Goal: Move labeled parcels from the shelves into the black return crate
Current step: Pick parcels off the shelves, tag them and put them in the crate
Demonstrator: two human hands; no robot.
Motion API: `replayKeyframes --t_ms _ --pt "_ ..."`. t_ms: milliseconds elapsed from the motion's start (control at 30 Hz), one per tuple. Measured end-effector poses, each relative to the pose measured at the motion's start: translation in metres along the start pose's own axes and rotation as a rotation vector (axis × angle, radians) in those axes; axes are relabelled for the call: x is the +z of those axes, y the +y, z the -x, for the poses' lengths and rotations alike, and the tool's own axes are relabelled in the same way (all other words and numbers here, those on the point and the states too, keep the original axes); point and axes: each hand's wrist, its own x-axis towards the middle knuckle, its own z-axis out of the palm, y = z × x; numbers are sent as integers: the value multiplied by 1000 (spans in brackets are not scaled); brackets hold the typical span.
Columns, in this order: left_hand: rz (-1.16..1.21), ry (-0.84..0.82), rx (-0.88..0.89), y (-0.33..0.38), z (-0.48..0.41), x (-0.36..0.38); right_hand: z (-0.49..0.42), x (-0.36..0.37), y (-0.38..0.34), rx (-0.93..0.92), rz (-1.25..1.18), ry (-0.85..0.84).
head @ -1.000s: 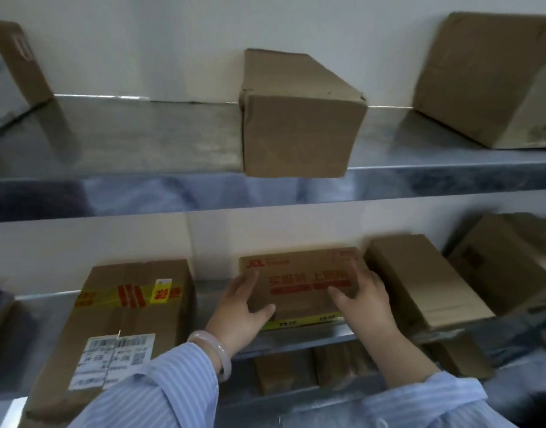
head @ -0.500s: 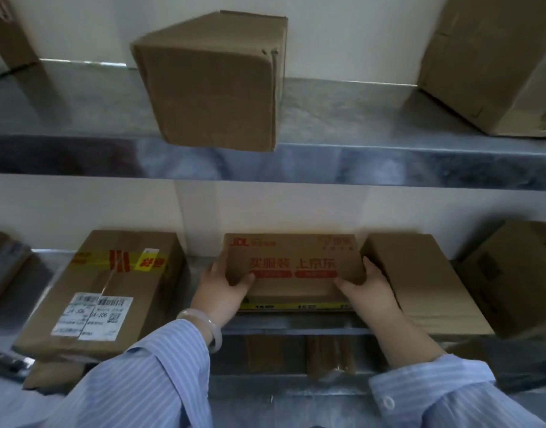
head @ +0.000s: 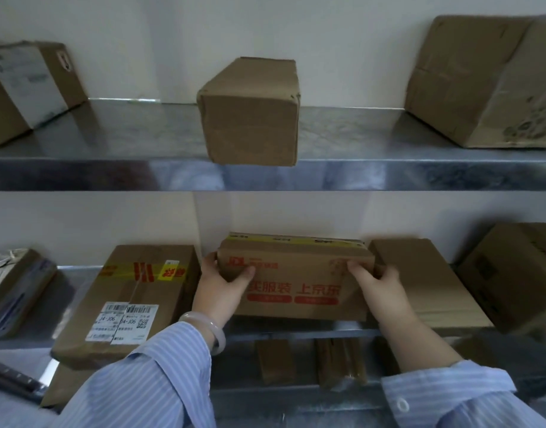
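A brown parcel with red print and yellow tape (head: 299,279) stands tipped up on its edge on the middle shelf (head: 80,273). My left hand (head: 217,288) grips its left end, thumb across the printed face. My right hand (head: 380,285) grips its right end, fingers curled over the front. To the left lies a flat parcel with white barcode labels and yellow tape (head: 126,301). The black return crate is out of view.
The upper steel shelf (head: 111,168) carries a plain box (head: 253,114), a labelled box at the left (head: 27,84) and a large box at the right (head: 482,81). More boxes (head: 426,279) (head: 512,273) crowd the middle shelf's right side; packages lie on the shelf below (head: 339,362).
The red-printed parcel has been tilted up from lying flat, its printed face now turned toward me. Both hands stayed on its ends. The camera view shifted.
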Motion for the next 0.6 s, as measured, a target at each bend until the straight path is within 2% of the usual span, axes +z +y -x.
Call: replayKeyframes --t_ms 167,467,600 --pt "158 36 -46 -3 2 -13 12 2 -2 27 -94 23" --pt "130 -67 -6 -11 6 -25 23 1 3 11 -45 1" --pt "112 -96 -6 -12 7 -25 26 0 7 58 -123 39"
